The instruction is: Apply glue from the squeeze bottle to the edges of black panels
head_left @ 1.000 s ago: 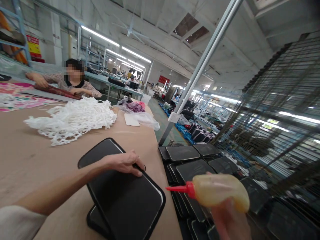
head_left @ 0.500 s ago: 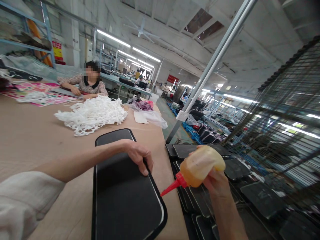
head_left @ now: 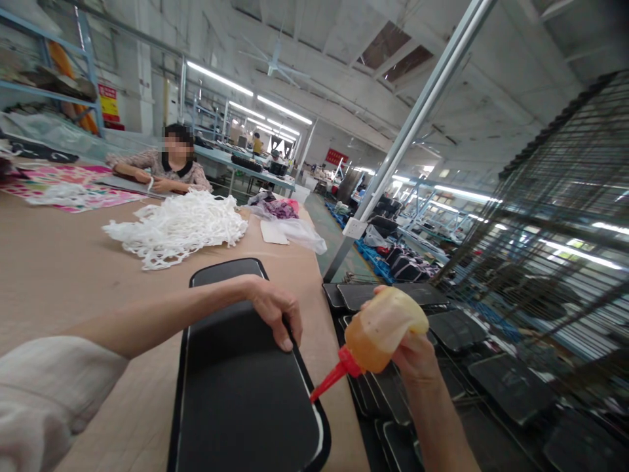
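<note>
A black panel (head_left: pixel 240 387) with rounded corners and a raised dark rim lies on the brown-covered table. My left hand (head_left: pixel 280 311) is closed over its right rim, thumb on top and fingertips hidden beyond the edge. In my right hand (head_left: pixel 413 347) is a squeeze bottle (head_left: pixel 383 328) of amber liquid, tilted with its red nozzle (head_left: pixel 331 380) pointing down and left. The nozzle tip meets the panel's right rim, below my left hand. A pale line follows the inside of the rim around the near right corner. Most right-hand fingers are hidden behind the bottle.
Beyond the panel lies a heap of white netted strips (head_left: pixel 179 226), with a plastic bag (head_left: pixel 299 233) to its right. A co-worker (head_left: pixel 174 160) sits across the table. Several black panels (head_left: pixel 511 387) are stacked at the right, near a wire rack (head_left: pixel 555 216) and a metal post (head_left: pixel 407 144).
The bottle and its nozzle tip have moved slightly left and toward me along the rim. The panel's near end has shifted slightly. My left hand keeps its hold. The co-worker's hands have moved.
</note>
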A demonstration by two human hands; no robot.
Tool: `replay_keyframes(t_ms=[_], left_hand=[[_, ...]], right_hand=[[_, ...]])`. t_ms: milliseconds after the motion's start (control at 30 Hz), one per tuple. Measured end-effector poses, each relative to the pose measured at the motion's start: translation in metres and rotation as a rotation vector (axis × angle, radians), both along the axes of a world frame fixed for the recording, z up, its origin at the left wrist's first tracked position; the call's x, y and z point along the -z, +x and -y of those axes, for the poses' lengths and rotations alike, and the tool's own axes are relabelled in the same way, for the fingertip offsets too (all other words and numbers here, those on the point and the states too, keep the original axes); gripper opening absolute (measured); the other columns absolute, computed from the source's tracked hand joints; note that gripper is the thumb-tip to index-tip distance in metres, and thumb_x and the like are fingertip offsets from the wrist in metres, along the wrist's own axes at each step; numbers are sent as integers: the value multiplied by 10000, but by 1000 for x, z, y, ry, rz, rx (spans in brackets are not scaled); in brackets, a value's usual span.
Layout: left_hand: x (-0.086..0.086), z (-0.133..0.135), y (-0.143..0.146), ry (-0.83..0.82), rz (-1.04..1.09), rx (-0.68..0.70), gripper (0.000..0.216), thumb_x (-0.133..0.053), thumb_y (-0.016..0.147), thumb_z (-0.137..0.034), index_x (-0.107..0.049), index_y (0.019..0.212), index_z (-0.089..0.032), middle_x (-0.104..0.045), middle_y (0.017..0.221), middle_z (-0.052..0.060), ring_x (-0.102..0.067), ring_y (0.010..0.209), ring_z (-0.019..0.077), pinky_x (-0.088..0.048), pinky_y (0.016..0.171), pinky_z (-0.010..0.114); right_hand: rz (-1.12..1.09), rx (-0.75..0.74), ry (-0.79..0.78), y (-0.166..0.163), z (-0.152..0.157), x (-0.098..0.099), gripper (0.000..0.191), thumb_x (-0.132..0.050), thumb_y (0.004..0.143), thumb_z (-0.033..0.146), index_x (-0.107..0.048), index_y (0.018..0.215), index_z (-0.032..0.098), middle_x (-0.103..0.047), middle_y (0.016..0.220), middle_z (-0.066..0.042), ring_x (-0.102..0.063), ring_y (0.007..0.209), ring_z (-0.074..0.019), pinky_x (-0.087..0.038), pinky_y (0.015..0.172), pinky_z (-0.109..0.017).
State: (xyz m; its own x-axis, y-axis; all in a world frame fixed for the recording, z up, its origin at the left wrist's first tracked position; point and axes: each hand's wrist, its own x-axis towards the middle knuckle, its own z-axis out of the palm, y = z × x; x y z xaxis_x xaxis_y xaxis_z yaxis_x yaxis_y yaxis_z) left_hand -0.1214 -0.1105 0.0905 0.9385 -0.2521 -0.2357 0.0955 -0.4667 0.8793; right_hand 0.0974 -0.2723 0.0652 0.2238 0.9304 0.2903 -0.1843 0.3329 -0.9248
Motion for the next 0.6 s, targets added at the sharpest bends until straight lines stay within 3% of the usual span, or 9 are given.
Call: replay_keyframes(t_ms=[133, 300, 467, 600], left_hand=[[1, -2, 0, -16, 18, 0, 301, -749, 629, -397, -730, 783, -138, -700, 759, 23, -622, 760, 187, -457, 729, 209], [4, -6, 0, 6, 32, 21, 295, -719, 669, -394, -727, 812, -136, -699, 788, 24, -621, 807, 190, -447, 749, 205], [4, -11, -3, 9, 36, 9, 271, -702, 690, -388, -729, 806, -145, -697, 782, 17, -612, 815, 187, -440, 754, 207], [6, -15, -5, -11, 11, -16, 295, -716, 667, -415, -732, 796, -150, -692, 760, 11, -610, 802, 186, -438, 755, 210]], right_hand=[[1, -5, -8, 3, -1, 2, 650, -753, 505, 437, -567, 1105, 270, -635, 945, -38, -607, 841, -257, -473, 755, -390], [-12, 31, -31, 6, -4, 4, 699, -761, 474, 449, -557, 1120, 276, -638, 961, -54, -602, 851, -288, -468, 772, -440], [-51, -23, -31, 5, -7, 5, 684, -763, 478, 421, -553, 1113, 277, -641, 902, -53, -610, 798, -298, -481, 746, -479], [-82, 33, -35, 5, -6, 6, 685, -777, 458, 407, -561, 1094, 271, -644, 879, -52, -615, 772, -285, -485, 750, -482]])
